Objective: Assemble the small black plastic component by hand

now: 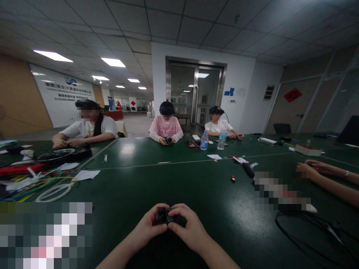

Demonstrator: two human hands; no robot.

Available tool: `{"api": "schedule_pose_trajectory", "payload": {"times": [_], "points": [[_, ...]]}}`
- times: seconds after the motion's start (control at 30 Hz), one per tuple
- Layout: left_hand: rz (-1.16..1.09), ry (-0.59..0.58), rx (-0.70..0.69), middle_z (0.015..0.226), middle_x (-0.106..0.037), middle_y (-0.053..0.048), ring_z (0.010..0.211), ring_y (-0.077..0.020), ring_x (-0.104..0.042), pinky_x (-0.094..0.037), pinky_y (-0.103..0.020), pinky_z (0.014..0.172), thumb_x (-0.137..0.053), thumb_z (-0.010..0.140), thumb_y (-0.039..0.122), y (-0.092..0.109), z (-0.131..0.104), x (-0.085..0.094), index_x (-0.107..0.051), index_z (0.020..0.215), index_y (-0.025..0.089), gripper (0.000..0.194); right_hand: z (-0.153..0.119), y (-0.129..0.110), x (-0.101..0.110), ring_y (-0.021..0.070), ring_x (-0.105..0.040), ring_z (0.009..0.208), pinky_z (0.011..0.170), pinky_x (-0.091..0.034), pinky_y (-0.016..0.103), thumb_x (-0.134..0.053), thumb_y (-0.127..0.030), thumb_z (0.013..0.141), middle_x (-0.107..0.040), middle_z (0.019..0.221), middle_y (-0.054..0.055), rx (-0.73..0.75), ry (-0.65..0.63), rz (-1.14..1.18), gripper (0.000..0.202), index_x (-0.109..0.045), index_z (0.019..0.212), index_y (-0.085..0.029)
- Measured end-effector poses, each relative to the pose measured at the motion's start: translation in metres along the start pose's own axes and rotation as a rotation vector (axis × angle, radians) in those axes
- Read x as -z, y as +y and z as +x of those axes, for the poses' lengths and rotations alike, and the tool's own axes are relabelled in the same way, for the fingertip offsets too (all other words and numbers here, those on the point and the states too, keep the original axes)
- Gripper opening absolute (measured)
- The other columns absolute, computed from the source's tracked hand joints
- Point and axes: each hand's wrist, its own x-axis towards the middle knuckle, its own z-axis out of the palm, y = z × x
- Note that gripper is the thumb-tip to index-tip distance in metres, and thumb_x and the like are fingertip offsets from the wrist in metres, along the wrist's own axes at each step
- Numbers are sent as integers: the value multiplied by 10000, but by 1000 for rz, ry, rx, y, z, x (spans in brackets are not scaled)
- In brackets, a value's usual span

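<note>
Over the near part of the dark green table (134,190), my two hands meet around a small black object (164,215) with a squarish, jointed-looking shape; its exact kind I cannot make out. My left hand (151,221) grips its left side between thumb and fingers. On the other side, my right hand (186,223) is closed on the same object, with thumb and fingertips close to those of the left. The fingers cover part of it. Both forearms come in from the bottom edge.
Tangled cables (54,192) and papers (86,174) lie at left. A wrench (105,158) and two water bottles (204,142) are farther off. A black cord (294,231) lies at right, near another person's hands (308,172). Several people sit around the table.
</note>
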Motion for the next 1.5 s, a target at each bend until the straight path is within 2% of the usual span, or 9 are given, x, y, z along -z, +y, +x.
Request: {"api": "schedule_pose_trajectory", "payload": {"times": [0.4, 0.77, 0.97, 1.23, 1.5], "points": [[93, -13, -13, 933, -578, -20, 886, -215, -548, -405, -343, 752, -718, 636, 340, 1, -1, 1, -522, 1007, 233, 434, -2, -6, 4, 198, -540, 1017, 902, -416, 361, -645, -176, 702, -573, 1060, 27, -9, -32, -122, 240, -635, 924, -268], [55, -19, -3, 918, -604, -30, 871, -220, -559, -401, -342, 748, -748, 586, 367, 1, 0, 0, -540, 1013, 218, 498, -1, -2, 1, 177, -563, 957, 863, -440, 331, -667, -163, 684, -593, 1007, 26, 50, -8, -82, 231, -641, 899, -244], [66, -2, 13, 947, -622, -41, 906, -241, -558, -401, -371, 791, -742, 591, 371, 7, -2, -3, -560, 1006, 221, 478, -2, -4, 2, 181, -559, 972, 865, -434, 330, -659, -163, 690, -587, 1024, 26, 47, -10, -96, 247, -634, 920, -249], [50, 10, 24, 992, -599, -43, 949, -250, -549, -396, -389, 825, -759, 573, 347, 4, -2, -1, -532, 1046, 241, 535, -2, -4, 2, 182, -564, 971, 862, -436, 334, -656, -175, 696, -591, 1027, 33, 45, -18, -91, 232, -637, 917, -243], [76, 0, 16, 964, -610, -47, 907, -236, -559, -406, -367, 786, -740, 596, 375, 5, -1, -1, -546, 1028, 214, 500, -3, -6, 2, 183, -561, 974, 859, -443, 334, -642, -188, 714, -585, 1028, 27, 31, -16, -92, 227, -628, 931, -251]]}}
